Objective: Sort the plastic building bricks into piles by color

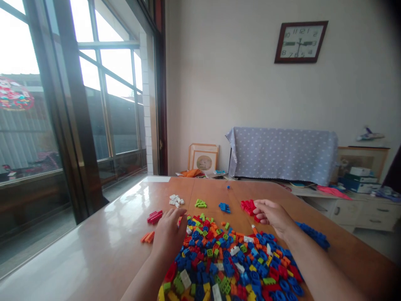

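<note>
A big heap of mixed toy building bricks covers the near middle of the table. My left hand hovers at the heap's left edge, fingers loosely apart, with nothing visible in it. Beside it lie red bricks and orange bricks. My right hand is at a group of red bricks, its fingers curled, with a red brick at the fingertips. Farther back sit small groups of white bricks, lime green bricks and blue bricks.
Long blue bricks lie to the right, partly behind my right forearm. A single small blue piece is near the table's far edge. Beyond the brown table stand a cloth-covered object and a low cabinet. Windows line the left.
</note>
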A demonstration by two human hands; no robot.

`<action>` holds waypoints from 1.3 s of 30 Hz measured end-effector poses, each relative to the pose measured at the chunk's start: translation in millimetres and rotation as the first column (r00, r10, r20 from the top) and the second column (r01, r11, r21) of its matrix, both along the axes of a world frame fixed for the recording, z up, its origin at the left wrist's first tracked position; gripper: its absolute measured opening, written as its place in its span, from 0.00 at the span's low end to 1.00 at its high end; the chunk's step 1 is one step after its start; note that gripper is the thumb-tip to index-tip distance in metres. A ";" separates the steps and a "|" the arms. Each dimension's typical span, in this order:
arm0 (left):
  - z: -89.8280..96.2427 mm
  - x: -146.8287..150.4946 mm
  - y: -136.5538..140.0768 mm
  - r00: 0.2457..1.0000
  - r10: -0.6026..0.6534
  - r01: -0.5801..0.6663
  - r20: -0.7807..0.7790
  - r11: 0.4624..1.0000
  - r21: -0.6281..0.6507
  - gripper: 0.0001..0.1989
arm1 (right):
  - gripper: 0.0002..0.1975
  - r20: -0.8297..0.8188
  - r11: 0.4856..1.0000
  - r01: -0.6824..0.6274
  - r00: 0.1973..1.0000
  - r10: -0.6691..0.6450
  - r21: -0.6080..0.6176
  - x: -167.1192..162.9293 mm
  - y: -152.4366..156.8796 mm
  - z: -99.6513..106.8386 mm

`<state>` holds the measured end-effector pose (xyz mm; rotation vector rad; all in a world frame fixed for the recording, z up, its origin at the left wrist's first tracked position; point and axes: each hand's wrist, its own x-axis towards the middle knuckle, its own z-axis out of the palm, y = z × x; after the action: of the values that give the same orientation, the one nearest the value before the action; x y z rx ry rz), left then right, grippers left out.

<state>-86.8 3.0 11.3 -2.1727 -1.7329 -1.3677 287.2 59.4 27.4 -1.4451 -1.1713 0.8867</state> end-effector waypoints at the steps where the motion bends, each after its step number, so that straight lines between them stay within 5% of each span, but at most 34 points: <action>1: -0.9 -3.7 1.5 0.999 0.019 -0.019 0.047 1.000 0.002 0.13 | 0.19 -0.004 0.999 -0.033 0.999 0.033 0.020 -4.3 -7.3 1.3; 9: -6.3 -31.8 6.9 0.943 0.200 -0.151 0.265 0.969 -0.194 0.14 | 0.21 0.251 0.982 -0.137 0.963 0.101 0.131 -34.9 -35.0 -36.0; 17: -12.7 -26.3 2.7 0.993 0.112 -0.116 -0.029 0.931 -0.347 0.15 | 0.18 0.501 0.936 -0.302 0.847 0.178 0.178 -49.4 -37.8 -53.8; 24: -12.0 -10.8 -8.9 0.957 0.001 -0.113 -0.291 0.923 -0.368 0.20 | 0.18 0.498 0.928 -0.316 0.848 0.182 0.198 -51.3 -41.8 -49.8; 34: -14.0 -10.0 -3.2 0.949 0.034 -0.140 -0.313 0.936 -0.322 0.11 | 0.16 0.563 0.918 -0.348 0.805 0.189 0.189 -59.0 -47.6 -45.8; 39: -7.2 -6.3 -2.8 0.985 0.022 -0.063 -0.171 0.970 -0.236 0.09 | 0.15 0.564 0.915 -0.349 0.805 0.183 0.201 -63.0 -50.6 -41.7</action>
<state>-93.0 0.3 4.1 -2.2753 -1.9560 -0.9760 224.1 8.8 -14.4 -1.3275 -1.8871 0.4568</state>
